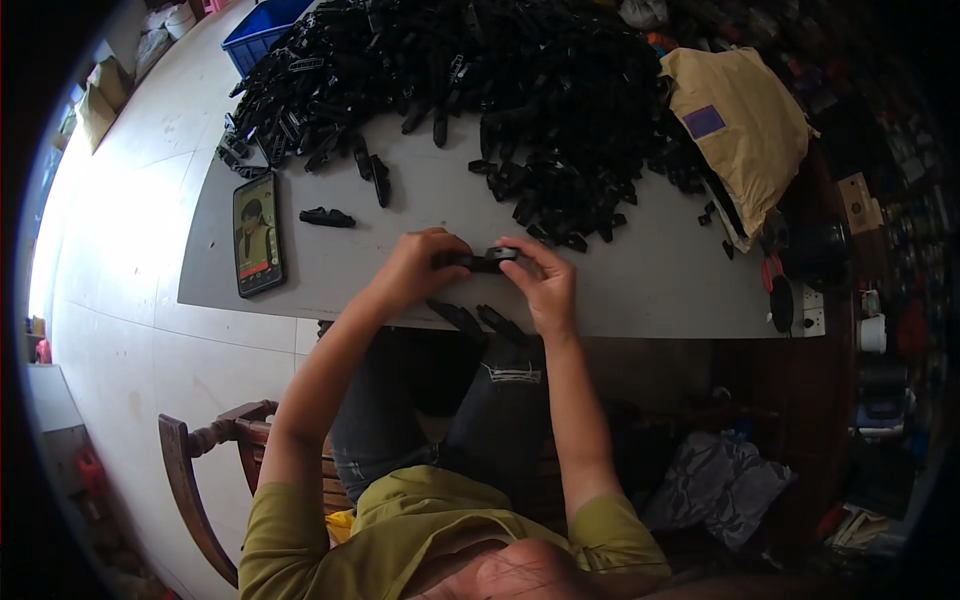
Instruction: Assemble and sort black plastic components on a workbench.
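Note:
Over the near part of the grey table (pixel 640 290), a small black plastic part (pixel 484 264) is held level between my two hands. The fingers of my left hand (pixel 418 268) are closed round its left end. At its right end, my right hand (pixel 546 286) pinches it between thumb and fingers, where a lighter grey spot shows. Just below my hands, two black pieces (pixel 457 318) lie at the table's front edge. A big heap of similar black plastic parts (pixel 440 60) covers the far side. One loose part (pixel 327 217) lies to the left of my hands.
At the table's left edge lies a phone (pixel 258 235) with a lit screen. A tan bag (pixel 750 125) leans at the right, above a red-and-black item (pixel 777 290) and a power strip (pixel 813 318). Beyond the heap stands a blue bin (pixel 258 40). A wooden chair (pixel 190 470) is beneath me.

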